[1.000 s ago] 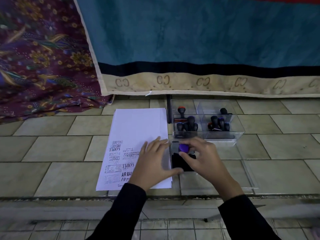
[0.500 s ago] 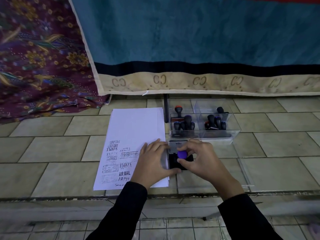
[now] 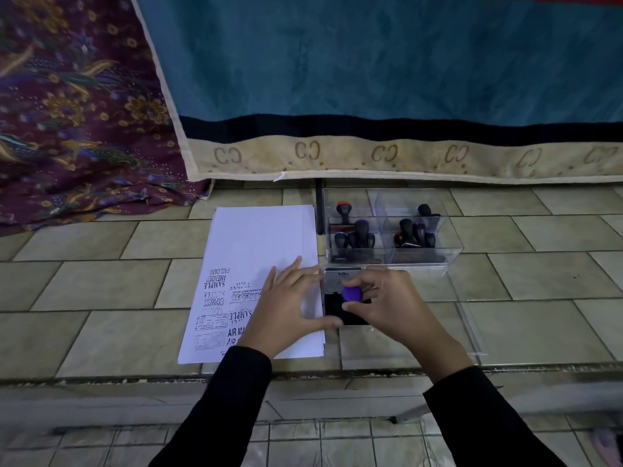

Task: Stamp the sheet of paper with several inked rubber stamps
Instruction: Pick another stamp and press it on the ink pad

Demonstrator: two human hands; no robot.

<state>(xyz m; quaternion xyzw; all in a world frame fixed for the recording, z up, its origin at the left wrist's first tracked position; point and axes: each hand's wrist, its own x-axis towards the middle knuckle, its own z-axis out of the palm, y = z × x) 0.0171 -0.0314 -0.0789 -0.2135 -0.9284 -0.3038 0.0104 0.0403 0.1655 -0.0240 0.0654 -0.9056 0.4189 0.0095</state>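
A white sheet of paper lies on the tiled floor, its near half printed with several black stamp marks. My left hand lies flat on the sheet's right side, thumb reaching to the edge of the black ink pad. My right hand pinches a stamp with a purple knob and holds it down on the ink pad. The pad's open lid stands behind it.
A clear plastic organiser with several black-handled stamps stands just behind the ink pad. A clear lid lies flat on the tiles to the right. A teal blanket and a maroon patterned cloth hang behind. A step edge runs in front.
The purple-knobbed stamp stays on the ink pad in my right hand, shifted slightly. My left hand stays flat on the paper. The view moved a little.
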